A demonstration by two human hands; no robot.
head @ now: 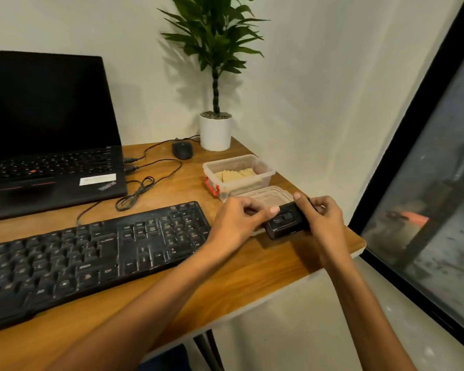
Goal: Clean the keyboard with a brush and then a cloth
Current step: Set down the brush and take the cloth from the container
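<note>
The left hand (236,220) & right hand (322,219) both pinch a small black rectangular block (285,224), prob. the brush. The long black plastic keyboard (91,261) lies just left, axis left-right; left hand nearer.

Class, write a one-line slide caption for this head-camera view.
The left hand and right hand grip a small black case beside the keyboard at a wooden desk.

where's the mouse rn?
Head view: mouse at the desk's far edge, between the laptop on its left and the white plant pot on its right.
</note>
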